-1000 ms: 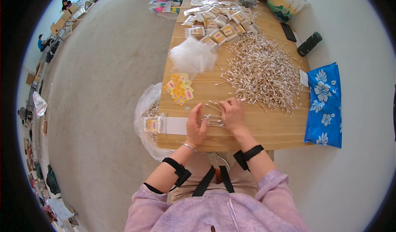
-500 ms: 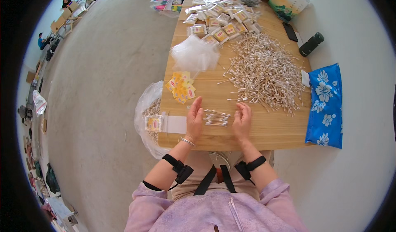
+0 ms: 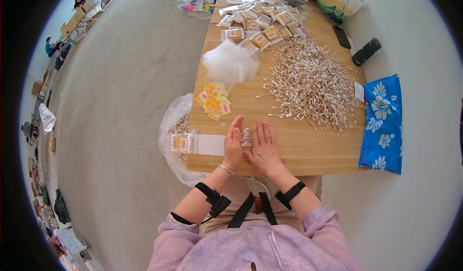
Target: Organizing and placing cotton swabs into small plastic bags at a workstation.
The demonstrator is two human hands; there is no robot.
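Observation:
A small row of cotton swabs (image 3: 247, 137) lies on the table between my hands. My left hand (image 3: 233, 143) is on edge at their left ends, fingers stretched out. My right hand (image 3: 264, 146) lies flat over their right part, palm down with fingers extended, hiding much of the row. Left of my left hand lies a white strip (image 3: 211, 145), partly covered by that hand. At the strip's far left end, by the table edge, sits a clear packet of swabs with a yellow label (image 3: 182, 143).
A large loose heap of swabs (image 3: 313, 85) covers the right side. Yellow cards (image 3: 212, 101), clear bags (image 3: 230, 63) and filled packets (image 3: 260, 39) lie beyond my hands. A blue flowered pouch (image 3: 381, 126), dark bottle (image 3: 366, 52) and phone (image 3: 341, 37) line the right edge.
My right hand has moved left and turned palm down onto the swabs. My left hand has shifted slightly right, uncovering more of the white strip.

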